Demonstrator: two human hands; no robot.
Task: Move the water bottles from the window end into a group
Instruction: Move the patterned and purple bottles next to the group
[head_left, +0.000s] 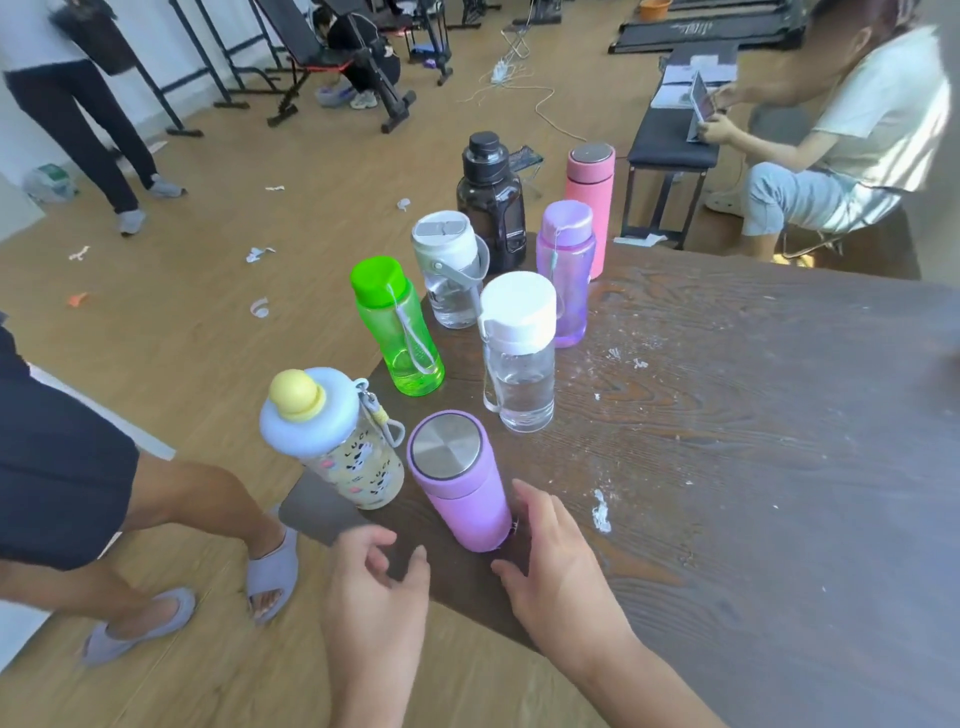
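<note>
Several water bottles stand upright along the left end of a dark wooden table (753, 415). Nearest me is a lilac flask with a steel lid (460, 480), beside a patterned bottle with a yellow knob (332, 447). Behind them stand a clear white-capped bottle (519, 358), a green bottle (400, 332), a clear grey-handled bottle (449, 270), a purple bottle (566, 275), a black jug (491, 200) and a pink flask (589, 202). My right hand (556, 566) is open, its fingers close to the lilac flask's base. My left hand (376, 587) is open, just in front of it.
A person in grey sandals stands close at the table's left edge (166, 525). Another person sits on a stool at the far right (831, 150) near a black bench (675, 145). Gym equipment and paper scraps lie on the wooden floor beyond.
</note>
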